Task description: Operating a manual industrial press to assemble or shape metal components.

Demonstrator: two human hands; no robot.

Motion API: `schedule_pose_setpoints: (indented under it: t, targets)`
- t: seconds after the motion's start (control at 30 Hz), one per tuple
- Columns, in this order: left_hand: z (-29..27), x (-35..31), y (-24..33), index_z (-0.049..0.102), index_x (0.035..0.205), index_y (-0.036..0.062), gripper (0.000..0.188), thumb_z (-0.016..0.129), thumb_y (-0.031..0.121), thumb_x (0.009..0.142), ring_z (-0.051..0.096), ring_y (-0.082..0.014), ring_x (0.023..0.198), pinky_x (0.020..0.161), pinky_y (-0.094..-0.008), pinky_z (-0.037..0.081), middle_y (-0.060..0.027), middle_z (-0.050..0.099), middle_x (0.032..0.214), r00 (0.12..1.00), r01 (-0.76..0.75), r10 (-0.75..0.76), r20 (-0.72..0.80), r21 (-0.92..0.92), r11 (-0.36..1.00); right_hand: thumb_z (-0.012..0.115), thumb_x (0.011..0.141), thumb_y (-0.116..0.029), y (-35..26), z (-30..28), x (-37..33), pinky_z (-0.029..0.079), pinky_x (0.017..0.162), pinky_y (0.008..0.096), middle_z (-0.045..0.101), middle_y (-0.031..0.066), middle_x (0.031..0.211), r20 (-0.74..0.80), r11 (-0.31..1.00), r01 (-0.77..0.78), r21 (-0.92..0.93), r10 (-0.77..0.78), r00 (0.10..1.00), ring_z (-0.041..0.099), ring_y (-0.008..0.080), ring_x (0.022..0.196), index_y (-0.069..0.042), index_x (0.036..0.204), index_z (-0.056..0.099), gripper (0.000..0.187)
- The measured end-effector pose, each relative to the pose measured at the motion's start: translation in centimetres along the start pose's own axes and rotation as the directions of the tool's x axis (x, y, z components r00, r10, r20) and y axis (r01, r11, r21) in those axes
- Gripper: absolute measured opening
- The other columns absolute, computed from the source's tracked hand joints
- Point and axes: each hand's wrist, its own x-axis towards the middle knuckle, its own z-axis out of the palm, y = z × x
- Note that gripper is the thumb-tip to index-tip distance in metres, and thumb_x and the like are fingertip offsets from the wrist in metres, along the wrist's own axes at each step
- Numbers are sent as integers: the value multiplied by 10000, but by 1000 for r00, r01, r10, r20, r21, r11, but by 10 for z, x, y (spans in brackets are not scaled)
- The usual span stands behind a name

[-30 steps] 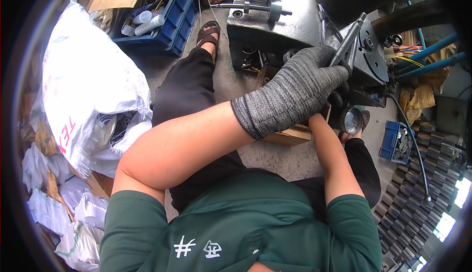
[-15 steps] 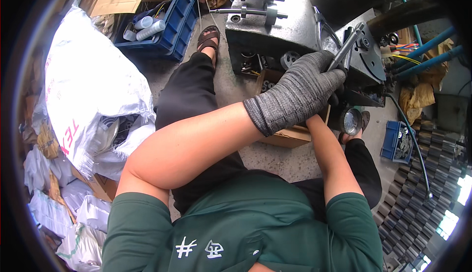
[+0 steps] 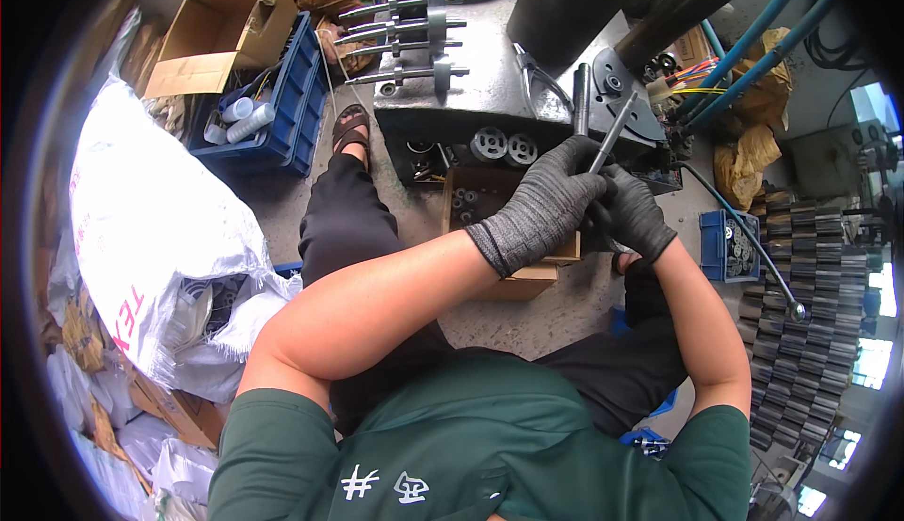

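My left hand [image 3: 551, 196], in a grey knit glove, is closed around a slim metal shaft [image 3: 616, 130]. The shaft slants up and to the right, its narrow end free. My right hand [image 3: 638, 215], gloved in dark grey, is closed against the left one, low on the shaft. Its fingertips are hidden, so what they grip cannot be told. Just beyond the left hand stands a dark upright rod [image 3: 582, 97]; whether the hand touches it is unclear. Several shafts with discs [image 3: 438, 36] lie in a row on the metal machine top [image 3: 490, 83].
Below the machine top is a cardboard box [image 3: 527, 283] with small round parts. A blue crate [image 3: 311, 107] and a white woven sack [image 3: 160, 229] stand at left. To the right are a small blue bin [image 3: 713, 248], a ball-ended lever [image 3: 798, 311] and stacked metal cylinders [image 3: 800, 333].
My right hand has come into view from behind the left one. The shaft sits lower and further left in the picture. The whole view has shifted, with the machine further left.
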Motion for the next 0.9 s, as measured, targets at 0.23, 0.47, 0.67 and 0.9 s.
schedule_pose_setpoints:
  t: [0.23, 0.47, 0.67, 0.9]
  targets:
    - [22, -4, -20, 612, 1184, -8, 287, 629, 135, 935, 605, -101, 921, 853, -264, 517, -59, 654, 982, 999, 34, -26, -28, 300, 953, 609, 956, -22, -23, -23, -41, 608, 869, 385, 690, 154, 1113, -286, 130, 261, 957, 590, 755, 697, 272, 1063, 2, 1223, 572, 271]
    - [26, -4, -34, 599, 1195, 33, 257, 570, 206, 1007, 648, -94, 703, 603, -246, 530, -25, 659, 877, 968, 221, -245, 58, 266, 938, 566, 939, 65, -23, -6, -42, 588, 969, 469, 630, 244, 1287, -120, -343, 446, 827, 666, 736, 671, 374, 1123, 25, 1340, 502, 409]
    - [27, -1, -39, 600, 1192, 48, 260, 549, 235, 1018, 647, -88, 701, 583, -238, 511, -21, 675, 876, 960, 260, -278, 18, 300, 918, 575, 956, 28, -24, -4, -47, 568, 990, 409, 658, 197, 1287, -278, -199, 493, 847, 624, 730, 678, 320, 1123, 7, 1237, 600, 283]
    - [27, 0, -48, 599, 1184, 49, 286, 583, 278, 1014, 612, -75, 696, 603, -236, 516, -13, 647, 911, 986, 116, -143, 81, 272, 955, 635, 990, -147, -18, 2, -44, 557, 945, 383, 707, 176, 1174, -44, -526, 434, 731, 599, 800, 690, 279, 1035, -35, 1197, 634, 235]
